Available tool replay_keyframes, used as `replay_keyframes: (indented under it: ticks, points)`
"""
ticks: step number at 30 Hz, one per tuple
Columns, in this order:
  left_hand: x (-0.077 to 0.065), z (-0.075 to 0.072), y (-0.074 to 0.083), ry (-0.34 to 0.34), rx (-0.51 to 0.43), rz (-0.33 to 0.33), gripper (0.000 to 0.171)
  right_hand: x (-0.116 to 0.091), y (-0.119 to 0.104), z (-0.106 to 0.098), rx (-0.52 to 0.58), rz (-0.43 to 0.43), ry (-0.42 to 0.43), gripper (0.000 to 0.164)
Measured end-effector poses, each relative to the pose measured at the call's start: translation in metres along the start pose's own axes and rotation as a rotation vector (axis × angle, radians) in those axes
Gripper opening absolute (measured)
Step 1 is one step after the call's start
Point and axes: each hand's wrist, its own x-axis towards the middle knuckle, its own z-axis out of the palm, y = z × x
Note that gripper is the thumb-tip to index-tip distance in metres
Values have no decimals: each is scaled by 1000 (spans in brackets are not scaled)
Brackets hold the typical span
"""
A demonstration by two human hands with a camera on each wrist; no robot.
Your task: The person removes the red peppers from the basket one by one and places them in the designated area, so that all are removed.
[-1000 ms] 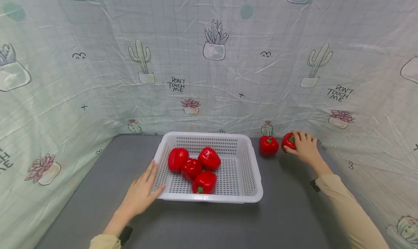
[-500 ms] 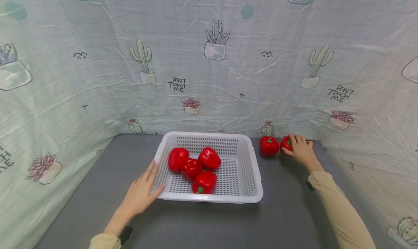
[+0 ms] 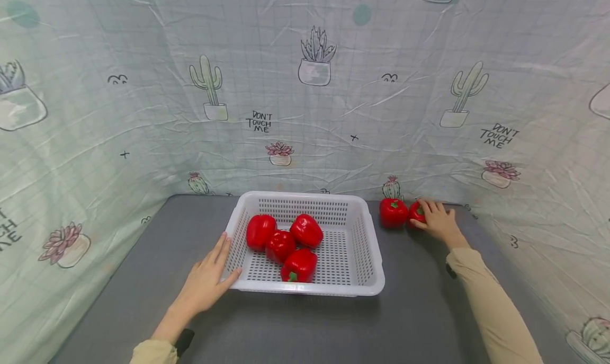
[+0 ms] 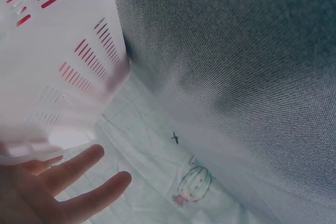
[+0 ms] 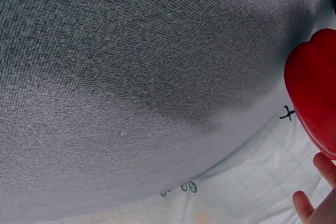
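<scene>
Right hand (image 3: 440, 223) out at the far edge of the table (image 3: 305, 332), thumb and fingers curled round a red pepper (image 3: 416, 212), right beside a second pepper (image 3: 393, 213). Left hand (image 3: 202, 284), fingers extended, rests against the white basket (image 3: 329, 289), where four more peppers (image 3: 280, 246) lie bunched.
</scene>
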Motion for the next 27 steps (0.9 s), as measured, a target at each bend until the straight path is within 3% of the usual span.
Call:
replay_keyframes:
  ticks: [7, 27]
  points:
    - [0, 0, 0, 10, -14, 6, 74, 1, -3, -2, -33, -17, -69, 69]
    - [0, 0, 0, 8, -24, 7, 75, 1, 1, 3, -11, -13, -35, 59]
